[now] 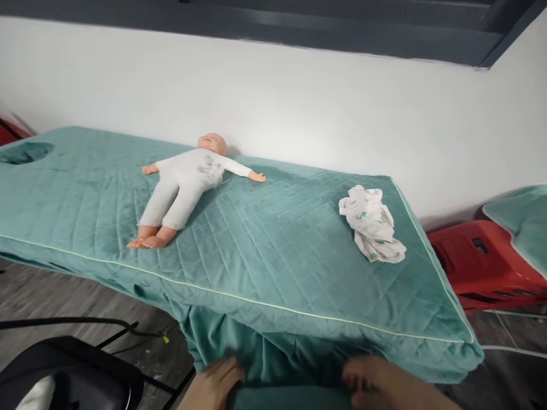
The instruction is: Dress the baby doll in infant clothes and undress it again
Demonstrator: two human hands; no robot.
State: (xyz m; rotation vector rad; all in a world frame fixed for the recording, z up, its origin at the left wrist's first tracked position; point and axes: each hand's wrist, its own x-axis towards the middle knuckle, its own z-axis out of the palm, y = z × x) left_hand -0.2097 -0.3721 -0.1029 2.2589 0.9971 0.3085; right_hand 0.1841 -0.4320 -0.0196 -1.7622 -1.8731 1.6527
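My left hand (216, 382) is at the bottom edge, its fingers curled at the left side of a dark green flat-topped thing (290, 397). On the other side of it is my right hand (378, 380), blurred, with its fingers also curled. I cannot make out what the fingers hold. In front of both hands stands a bed with a green quilted cover (273, 245). A baby doll (183, 176) in a white suit lies on its back there, arms spread. Farther right on the cover is a crumpled white cloth with a small green print (372, 225).
A black chair (72, 370) stands at the lower left. Beyond the bed's right end is a red plastic seat or stool (482, 256) with a green cloth (521, 219) over it. A white wall (273, 97) runs along the bed's far side.
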